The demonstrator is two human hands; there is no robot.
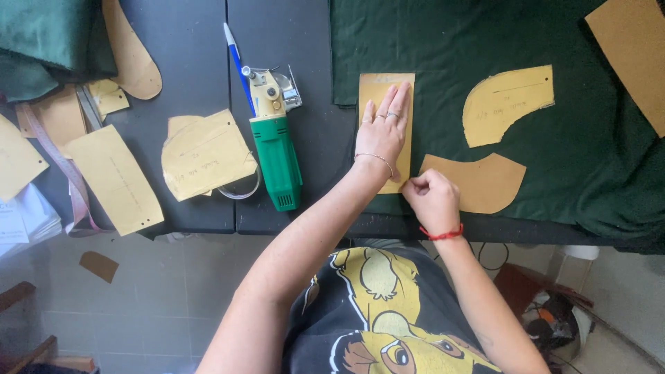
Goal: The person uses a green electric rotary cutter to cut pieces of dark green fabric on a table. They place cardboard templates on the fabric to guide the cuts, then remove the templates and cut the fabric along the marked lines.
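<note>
A: Counted on the green cloth [568, 159]?

B: Four card patterns: a rectangle [379, 90], a curved piece [508, 104] to the right, a second curved piece [478, 181] nearer, and part of a big one [634, 52] at the far right corner.

A: And on the dark table [187, 55]?

B: Roughly six more paper patterns at the left, plus one green and yellow electric cutter [276, 138] and one blue pen [237, 64].

A: Rectangle's direction?

B: Long axis running near to far, near end at the cloth's edge, left of the nearer curved piece.

A: Left hand [383, 131]?

B: Flat on the rectangle, fingers together and stretched out, pointing far, gripping nothing.

A: Right hand [433, 199]?

B: Curled at the rectangle's near right corner, fingertips pinched together there; whether on something small, impossible to tell.
</note>
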